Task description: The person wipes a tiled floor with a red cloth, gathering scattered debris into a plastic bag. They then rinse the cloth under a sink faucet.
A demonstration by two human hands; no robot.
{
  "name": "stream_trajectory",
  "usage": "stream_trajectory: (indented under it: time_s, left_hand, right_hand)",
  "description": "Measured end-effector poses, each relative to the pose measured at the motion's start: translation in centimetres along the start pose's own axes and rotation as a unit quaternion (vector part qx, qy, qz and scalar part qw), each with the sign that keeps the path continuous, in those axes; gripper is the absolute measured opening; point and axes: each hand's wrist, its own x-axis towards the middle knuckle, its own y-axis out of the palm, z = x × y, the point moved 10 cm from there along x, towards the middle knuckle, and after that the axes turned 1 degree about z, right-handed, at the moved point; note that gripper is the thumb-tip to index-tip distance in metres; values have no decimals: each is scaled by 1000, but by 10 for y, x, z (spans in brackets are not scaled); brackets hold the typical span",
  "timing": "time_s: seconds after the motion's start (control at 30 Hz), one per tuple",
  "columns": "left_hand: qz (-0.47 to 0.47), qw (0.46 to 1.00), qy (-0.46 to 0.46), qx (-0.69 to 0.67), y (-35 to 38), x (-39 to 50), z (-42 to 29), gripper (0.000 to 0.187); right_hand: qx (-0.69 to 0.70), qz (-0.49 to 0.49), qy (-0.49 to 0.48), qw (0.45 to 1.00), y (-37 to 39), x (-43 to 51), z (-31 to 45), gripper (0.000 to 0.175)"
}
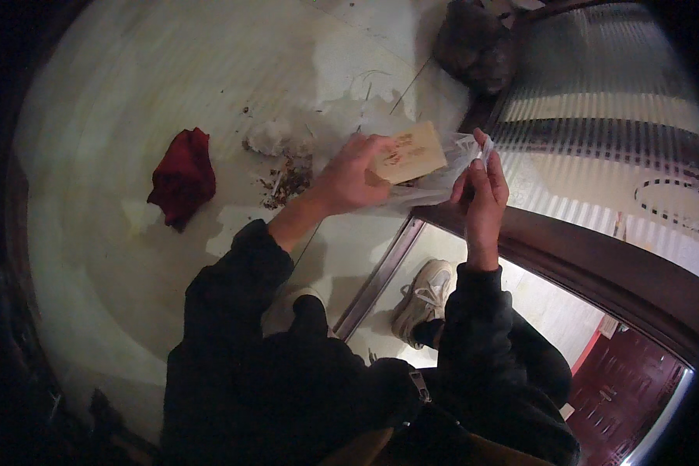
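Note:
My left hand (358, 175) grips a flat, pale yellowish box (415, 152) with brownish-red marks on its face. The box is tilted, and my fingers cover its left end. To its right, my right hand (482, 189) pinches the edge of a thin, clear plastic bag (422, 193). The bag stretches from those fingers to below and behind the box; whether the box is partly inside it I cannot tell. On the floor just left of my left hand lies a heap of brown debris (285, 183), with a greyish fluffy clump (279, 138) beside it.
A crumpled dark red cloth (183, 177) lies on the pale tiled floor (110, 250) at left. A dark bag (476, 46) stands at upper right beside a ribbed glass door (594, 140). A metal threshold track (378, 276) runs between my shoes; the right shoe (425, 300) is beyond it.

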Motion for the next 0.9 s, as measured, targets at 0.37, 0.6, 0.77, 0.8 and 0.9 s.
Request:
stream_trajectory:
  time_s: [0.37,0.6,0.77,0.8,0.9]
  left_hand:
    - [-56,910,158,380,43,-3,-24,26]
    - [-153,908,-9,389,-80,-34,52,43]
    - [40,886,-210,410,-86,-40,154,71]
    - [78,872,-193,443,-72,-45,153,72]
    - [121,851,-119,496,-32,-78,131,69]
  right_hand:
    - [7,49,-40,998,22,5,5,43]
    - [-36,-40,-14,998,-19,29,-4,31]
    - [-46,-50,16,998,-13,16,-30,27]
    - [-36,-57,26,997,-14,15,-35,28]
    - [-27,-63,14,998,-16,14,-38,28]
